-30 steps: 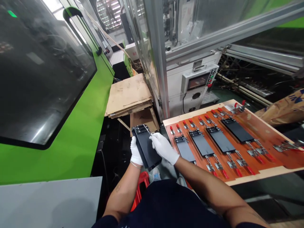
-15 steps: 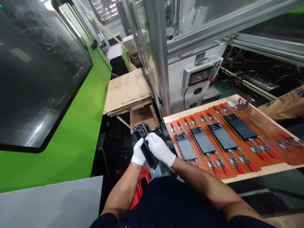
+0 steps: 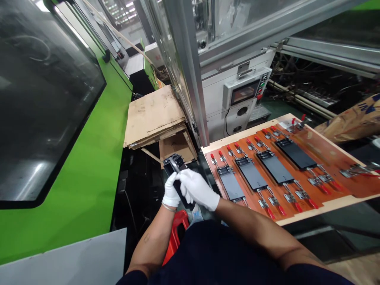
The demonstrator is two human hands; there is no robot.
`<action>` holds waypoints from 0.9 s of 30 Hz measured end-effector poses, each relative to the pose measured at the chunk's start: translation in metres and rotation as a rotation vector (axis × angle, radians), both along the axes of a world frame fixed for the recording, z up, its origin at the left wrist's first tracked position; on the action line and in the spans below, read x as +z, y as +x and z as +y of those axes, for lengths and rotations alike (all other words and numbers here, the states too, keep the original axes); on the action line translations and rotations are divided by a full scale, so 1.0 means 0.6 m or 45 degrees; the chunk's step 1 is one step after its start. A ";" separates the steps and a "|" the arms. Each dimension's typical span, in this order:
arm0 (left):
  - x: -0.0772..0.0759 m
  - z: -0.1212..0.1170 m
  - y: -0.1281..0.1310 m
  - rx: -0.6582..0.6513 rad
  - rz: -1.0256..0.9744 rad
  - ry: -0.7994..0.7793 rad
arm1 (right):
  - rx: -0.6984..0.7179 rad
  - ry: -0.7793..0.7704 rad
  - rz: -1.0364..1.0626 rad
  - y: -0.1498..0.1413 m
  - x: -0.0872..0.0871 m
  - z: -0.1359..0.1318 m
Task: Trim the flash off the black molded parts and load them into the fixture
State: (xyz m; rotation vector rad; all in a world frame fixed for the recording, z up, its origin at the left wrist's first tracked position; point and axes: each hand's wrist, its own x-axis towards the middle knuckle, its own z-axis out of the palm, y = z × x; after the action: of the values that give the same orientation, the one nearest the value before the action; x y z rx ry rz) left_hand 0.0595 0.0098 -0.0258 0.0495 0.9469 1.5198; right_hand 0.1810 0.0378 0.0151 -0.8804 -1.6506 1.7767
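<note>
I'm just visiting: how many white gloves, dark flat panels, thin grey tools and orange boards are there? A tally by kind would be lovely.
White gloves: 2, on the left hand and right hand
Dark flat panels on the orange board: 4
Dark flat panel in the hands: 1
Thin grey tool: 1
Orange board: 1
Total: 9

Black part (image 3: 168,169) partly hidden behind right hand (image 3: 198,190), slim tool (image 3: 174,164) blurred, brown sack (image 3: 350,121) cropped at right edge
</note>
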 end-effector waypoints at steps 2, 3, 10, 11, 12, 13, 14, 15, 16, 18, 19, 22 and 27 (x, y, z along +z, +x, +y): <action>0.004 0.004 0.002 -0.026 -0.043 0.000 | -0.139 0.187 -0.292 0.002 0.001 0.007; 0.006 0.005 0.003 -0.048 -0.070 0.005 | -0.200 0.314 -0.492 0.004 0.000 0.015; 0.018 0.000 0.003 -0.149 -0.157 0.040 | -0.088 0.572 -1.158 0.013 -0.010 0.052; 0.019 0.000 0.003 -0.127 -0.148 0.029 | -0.088 0.620 -1.156 0.012 -0.008 0.049; 0.020 0.000 0.002 -0.110 -0.137 0.018 | -0.074 0.661 -1.162 0.010 -0.005 0.046; 0.021 0.000 0.002 -0.101 -0.129 0.009 | -0.056 0.686 -1.180 0.008 -0.003 0.043; 0.021 0.000 0.002 -0.102 -0.128 0.006 | -0.041 0.687 -1.211 0.007 -0.002 0.042; 0.022 -0.001 0.001 -0.103 -0.134 0.011 | -0.037 0.671 -1.244 0.006 0.000 0.041; 0.022 -0.001 0.000 -0.106 -0.147 0.018 | -0.041 0.665 -1.260 0.005 0.001 0.041; 0.022 -0.002 -0.001 -0.089 -0.171 0.030 | -0.049 0.732 -1.215 0.003 0.004 0.041; 0.022 -0.002 -0.001 -0.071 -0.180 0.034 | -0.039 0.771 -1.188 0.002 0.005 0.042; 0.020 -0.003 -0.002 -0.068 -0.211 0.039 | 0.002 0.750 -1.223 -0.003 0.012 0.040; 0.021 -0.007 -0.001 -0.042 -0.180 0.058 | -0.047 0.772 -1.137 -0.008 0.017 0.035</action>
State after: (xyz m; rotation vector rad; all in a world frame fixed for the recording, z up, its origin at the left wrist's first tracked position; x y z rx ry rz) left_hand 0.0587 0.0055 -0.0130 -0.0098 0.7951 1.4945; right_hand 0.1764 0.0589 0.0250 -1.4737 -2.4794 0.7336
